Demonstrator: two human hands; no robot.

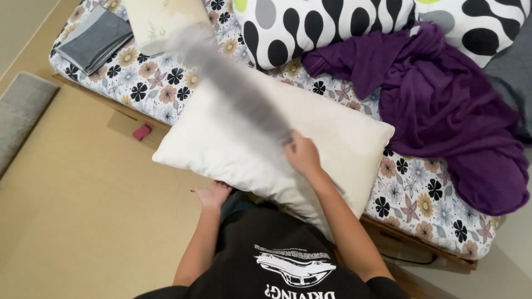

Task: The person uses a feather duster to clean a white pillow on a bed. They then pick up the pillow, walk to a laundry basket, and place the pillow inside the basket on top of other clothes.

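A large white pillow (221, 138) lies at the near edge of a bed with a floral sheet (410, 188). My right hand (302, 154) is closed on one end of a grey cloth (227, 72), which is blurred with motion and stretches up and to the left over the pillow. My left hand (212, 195) is under the pillow's near edge, fingers spread against it. I wear a black shirt with a white print.
A purple blanket (443, 105) is heaped on the bed's right side. Black-and-white patterned pillows (310, 27) lie at the back. Folded grey cloth (97, 36) and a cream pillow (160, 19) lie at the far left. A small red object (141, 132) and a grey mat (22, 108) are on the tan floor.
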